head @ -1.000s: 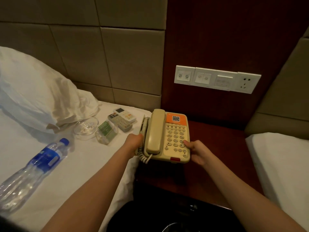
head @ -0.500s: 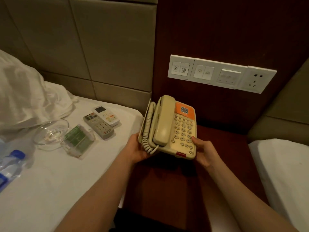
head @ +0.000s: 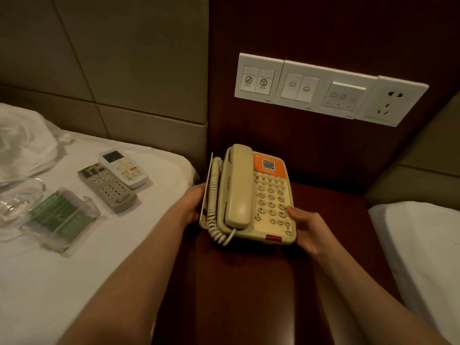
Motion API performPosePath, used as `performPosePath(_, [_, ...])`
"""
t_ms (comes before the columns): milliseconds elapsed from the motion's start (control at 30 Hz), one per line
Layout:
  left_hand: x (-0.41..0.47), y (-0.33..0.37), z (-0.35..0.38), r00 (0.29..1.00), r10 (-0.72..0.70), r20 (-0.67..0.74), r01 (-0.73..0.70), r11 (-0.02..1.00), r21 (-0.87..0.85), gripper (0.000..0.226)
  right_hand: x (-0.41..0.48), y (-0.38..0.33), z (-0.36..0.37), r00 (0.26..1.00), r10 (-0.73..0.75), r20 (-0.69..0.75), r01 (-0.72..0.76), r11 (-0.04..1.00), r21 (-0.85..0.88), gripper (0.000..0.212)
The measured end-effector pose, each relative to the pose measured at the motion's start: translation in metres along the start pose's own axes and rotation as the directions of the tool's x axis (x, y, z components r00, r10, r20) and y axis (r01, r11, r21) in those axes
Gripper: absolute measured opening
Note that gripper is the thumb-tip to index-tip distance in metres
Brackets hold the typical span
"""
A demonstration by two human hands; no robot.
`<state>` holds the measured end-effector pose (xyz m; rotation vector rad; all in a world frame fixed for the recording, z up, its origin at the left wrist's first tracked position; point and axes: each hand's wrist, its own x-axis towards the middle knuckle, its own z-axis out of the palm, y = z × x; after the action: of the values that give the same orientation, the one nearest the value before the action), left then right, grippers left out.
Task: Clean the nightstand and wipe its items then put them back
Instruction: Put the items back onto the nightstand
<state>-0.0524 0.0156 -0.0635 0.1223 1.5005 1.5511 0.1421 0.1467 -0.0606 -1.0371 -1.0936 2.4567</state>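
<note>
A beige desk telephone [head: 258,200] with an orange label and a coiled cord is held low over the dark red wooden nightstand [head: 249,282]; whether it touches the top I cannot tell. My left hand [head: 191,205] grips its left edge, together with a thin white card standing against that side. My right hand [head: 308,232] grips the phone's lower right corner, thumb on the keypad. On the white bed at left lie a grey remote [head: 107,190], a white remote [head: 124,168], a clear holder with green packets [head: 59,217] and a glass ashtray [head: 17,202].
A white switch and socket panel [head: 328,88] is on the dark wall behind the nightstand. Padded beige headboards flank it. A second white bed [head: 418,257] lies at the right. A white pillow [head: 22,140] sits at the far left.
Both hands have carried the telephone from near the bed's edge to the right and lower, over the nightstand. My view has moved closer; the water bottle has left the frame.
</note>
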Motion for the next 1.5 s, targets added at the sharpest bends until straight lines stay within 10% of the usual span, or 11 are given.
performPosePath(200, [0.044, 0.018, -0.009, 0.948, 0.178, -0.265, -0.130, 0.974, 0.187, 0.015, 0.009, -0.002, -0.014, 1.000, -0.015, -0.002, 0.015, 0.999, -0.029, 0.026])
performPosePath(333, [0.060, 0.030, -0.010, 0.900, 0.138, -0.414, -0.161, 0.987, -0.020, 0.038, 0.018, 0.003, -0.016, 1.000, -0.009, -0.003, 0.009, 0.999, -0.052, 0.023])
performPosePath(467, [0.072, 0.039, -0.034, 0.906, 0.218, -0.363, -0.236, 0.972, -0.007, 0.014, 0.027, 0.011, -0.012, 1.000, -0.008, 0.029, 0.011, 0.995, -0.097, 0.034])
performPosePath(633, [0.074, 0.024, -0.036, 0.900, 0.431, -0.066, -0.302, 0.726, 0.618, 0.038, 0.032, 0.011, -0.007, 1.000, -0.019, 0.018, 0.020, 0.993, -0.114, 0.030])
performPosePath(800, [0.079, 0.027, -0.038, 0.847, 0.449, -0.285, -0.342, 0.870, 0.355, 0.040, 0.037, 0.012, -0.004, 0.999, -0.032, -0.017, 0.030, 0.996, -0.083, 0.026])
performPosePath(933, [0.072, 0.032, -0.047, 0.786, 0.603, -0.134, -0.190, 0.443, 0.876, 0.027, 0.038, 0.012, -0.003, 0.998, -0.056, -0.007, 0.056, 0.996, -0.066, 0.023])
performPosePath(1067, [0.075, 0.034, -0.041, 0.831, 0.557, -0.004, -0.100, 0.157, 0.982, 0.025, 0.037, 0.016, -0.008, 0.998, -0.062, 0.014, 0.062, 0.996, -0.061, 0.029])
performPosePath(1300, [0.086, 0.045, -0.040, 0.805, 0.327, -0.495, -0.090, 0.892, 0.443, 0.030, 0.041, 0.014, -0.011, 0.999, -0.036, 0.034, 0.040, 0.990, -0.135, 0.025])
performPosePath(1400, [0.089, 0.051, -0.036, 0.846, 0.221, -0.485, -0.163, 0.974, 0.160, 0.028, 0.042, 0.015, -0.010, 0.999, -0.036, 0.021, 0.039, 0.990, -0.137, 0.027])
performPosePath(1500, [0.091, 0.054, -0.031, 0.828, 0.346, -0.442, -0.249, 0.932, 0.262, 0.030, 0.041, 0.018, -0.006, 0.998, -0.061, 0.000, 0.061, 0.993, -0.105, 0.029])
